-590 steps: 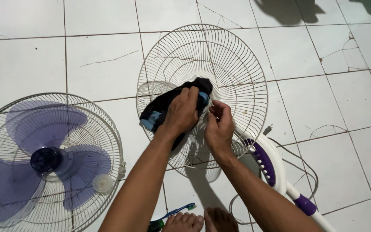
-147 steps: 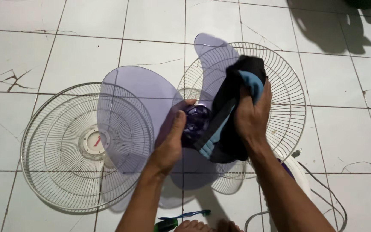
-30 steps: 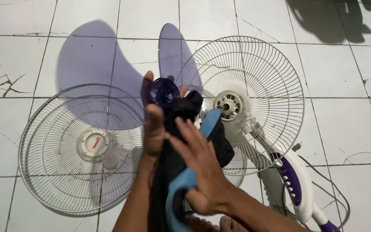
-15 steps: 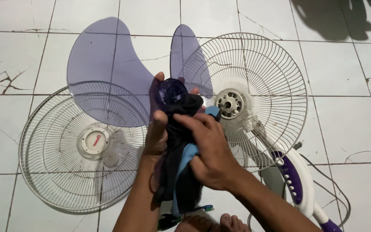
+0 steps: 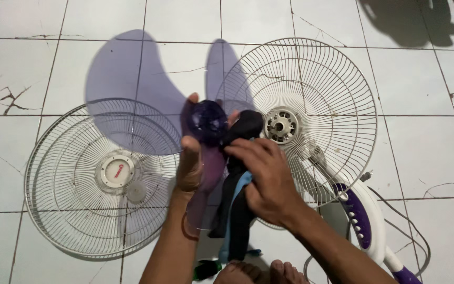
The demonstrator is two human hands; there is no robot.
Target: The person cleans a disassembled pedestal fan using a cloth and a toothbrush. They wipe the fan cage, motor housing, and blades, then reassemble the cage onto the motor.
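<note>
My left hand (image 5: 190, 158) grips the dark hub of a translucent purple fan blade (image 5: 127, 84), holding it up above the floor. My right hand (image 5: 269, 179) presses a black and light-blue cloth (image 5: 237, 210) against the lowest blade, close to the hub. The cloth hangs down between my forearms. Two blades fan out up and to the left, over the front grille (image 5: 69, 210).
A white front grille lies flat on the cracked white tile floor at the left. The rear grille (image 5: 332, 89) with the bare motor shaft (image 5: 280, 125) lies at the right, on the white and purple fan stand (image 5: 363, 221) with its cord (image 5: 416, 247). A toothbrush (image 5: 206, 268) and my toes are at the bottom edge.
My right hand has slid the cloth along the lowest blade, so the cloth hangs longer and narrower. The blade has tilted slightly in my left hand.
</note>
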